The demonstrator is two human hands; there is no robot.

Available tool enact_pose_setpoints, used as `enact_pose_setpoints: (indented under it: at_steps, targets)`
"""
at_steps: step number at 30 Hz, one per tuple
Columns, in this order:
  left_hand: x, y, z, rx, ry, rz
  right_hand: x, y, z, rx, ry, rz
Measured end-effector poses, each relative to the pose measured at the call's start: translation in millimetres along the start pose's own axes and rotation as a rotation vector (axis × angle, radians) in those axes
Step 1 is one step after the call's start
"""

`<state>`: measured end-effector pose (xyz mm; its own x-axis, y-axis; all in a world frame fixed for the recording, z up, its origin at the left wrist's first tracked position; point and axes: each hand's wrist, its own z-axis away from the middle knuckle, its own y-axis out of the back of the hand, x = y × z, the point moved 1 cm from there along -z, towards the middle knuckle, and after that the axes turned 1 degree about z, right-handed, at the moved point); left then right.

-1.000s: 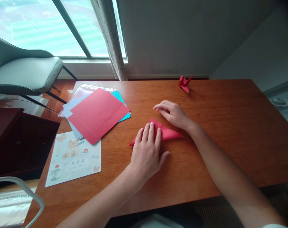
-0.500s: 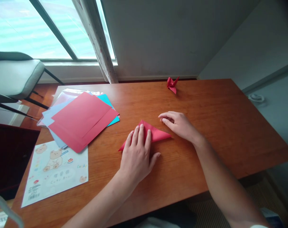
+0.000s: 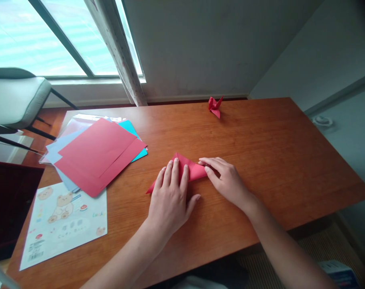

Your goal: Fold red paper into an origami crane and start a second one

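Observation:
A folded piece of red origami paper point(image 3: 194, 171), roughly a triangle, lies on the wooden table point(image 3: 260, 148). My left hand point(image 3: 170, 192) rests flat over its middle and left part, fingers stretched out and thumb apart, covering much of it. At the paper's right corner is my right hand point(image 3: 226, 178), its thumb and forefinger closed around the tip. The other fingers of that hand are curled above. A finished red folded-paper bird point(image 3: 215, 106) stands near the table's far edge.
To the left lie red paper sheets point(image 3: 100, 152) over pale blue and bright blue ones. Nearer is a white bear-printed cover sheet point(image 3: 68, 224). A chair point(image 3: 16, 96) stands by the window, and a dark box-like object point(image 3: 13, 204) is beside the table's left edge.
My right hand has moved down and left onto the paper's right corner and closed on it. My left hand stays on the paper. The whole view has shifted slightly.

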<state>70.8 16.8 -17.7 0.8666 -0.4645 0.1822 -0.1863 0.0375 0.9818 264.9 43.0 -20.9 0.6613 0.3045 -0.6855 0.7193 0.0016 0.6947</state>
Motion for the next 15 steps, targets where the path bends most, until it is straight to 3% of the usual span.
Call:
enact_pose_setpoints:
  at_steps: [15]
  targets:
    - [-0.7,-1.7,0.3,0.004,-0.006,-0.002,-0.9,2.2,-3.6,-0.004,-0.101,-0.074]
